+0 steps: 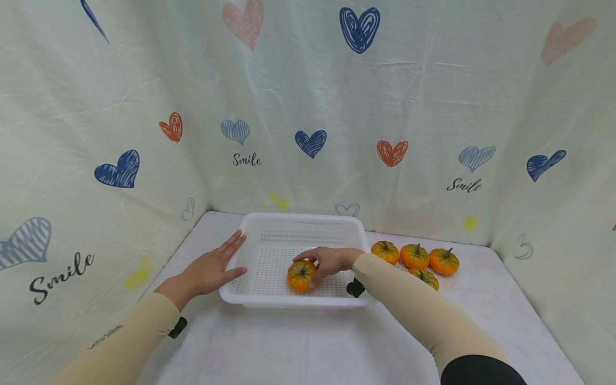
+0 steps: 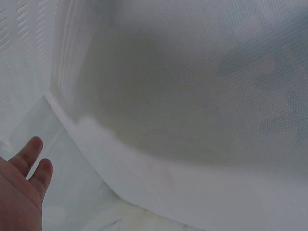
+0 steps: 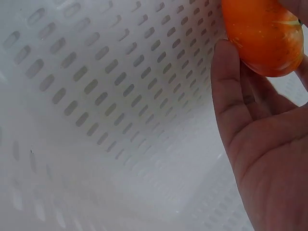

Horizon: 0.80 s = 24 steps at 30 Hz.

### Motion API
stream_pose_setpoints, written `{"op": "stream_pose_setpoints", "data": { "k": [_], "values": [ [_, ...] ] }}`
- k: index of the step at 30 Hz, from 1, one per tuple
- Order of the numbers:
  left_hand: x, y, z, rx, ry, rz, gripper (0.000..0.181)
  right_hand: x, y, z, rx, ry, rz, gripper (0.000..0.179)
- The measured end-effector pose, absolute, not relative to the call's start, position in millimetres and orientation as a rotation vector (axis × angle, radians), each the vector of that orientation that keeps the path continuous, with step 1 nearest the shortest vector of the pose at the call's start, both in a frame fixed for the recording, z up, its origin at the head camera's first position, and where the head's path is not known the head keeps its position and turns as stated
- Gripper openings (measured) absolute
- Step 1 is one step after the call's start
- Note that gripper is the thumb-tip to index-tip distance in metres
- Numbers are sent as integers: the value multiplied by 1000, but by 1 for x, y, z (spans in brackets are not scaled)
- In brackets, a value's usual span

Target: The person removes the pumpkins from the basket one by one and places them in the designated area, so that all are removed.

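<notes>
A white perforated plastic basket (image 1: 269, 235) stands on the table. Inside it, my right hand (image 1: 329, 263) grips a small orange pumpkin (image 1: 299, 276) with a greenish top, fingers and thumb curled round its sides. The right wrist view shows the pumpkin (image 3: 262, 36) at the fingertips, above the slotted basket floor (image 3: 110, 67). My left hand (image 1: 212, 270) lies along the basket's left rim, fingers straight and thumb spread, with nothing in its grasp. Only part of the left hand (image 2: 21, 192) appears in the left wrist view.
Several more small pumpkins (image 1: 414, 256) sit on the table to the right of the basket, one partly hidden behind the right sleeve (image 1: 414, 310). A pale curtain (image 1: 308, 96) printed with hearts hangs behind the white-covered table (image 1: 289, 347) and along its sides.
</notes>
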<state>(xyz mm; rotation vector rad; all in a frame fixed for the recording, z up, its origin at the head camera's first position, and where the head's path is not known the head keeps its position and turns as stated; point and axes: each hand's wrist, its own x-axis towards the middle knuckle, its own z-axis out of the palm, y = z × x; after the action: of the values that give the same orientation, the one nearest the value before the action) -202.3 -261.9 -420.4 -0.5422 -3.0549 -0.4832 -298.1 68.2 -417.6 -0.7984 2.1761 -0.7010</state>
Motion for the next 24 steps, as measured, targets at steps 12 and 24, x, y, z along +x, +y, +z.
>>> {"op": "stream_pose_setpoints", "data": {
  "k": [12, 24],
  "values": [
    [-202, -262, -421, -536, -3057, -487, 81, -301, 67, -408, -816, 2222, -750, 73],
    [-199, -260, -415, -535, -3062, -501, 81, -305, 78, -387, -833, 2257, -954, 76]
  ]
}}
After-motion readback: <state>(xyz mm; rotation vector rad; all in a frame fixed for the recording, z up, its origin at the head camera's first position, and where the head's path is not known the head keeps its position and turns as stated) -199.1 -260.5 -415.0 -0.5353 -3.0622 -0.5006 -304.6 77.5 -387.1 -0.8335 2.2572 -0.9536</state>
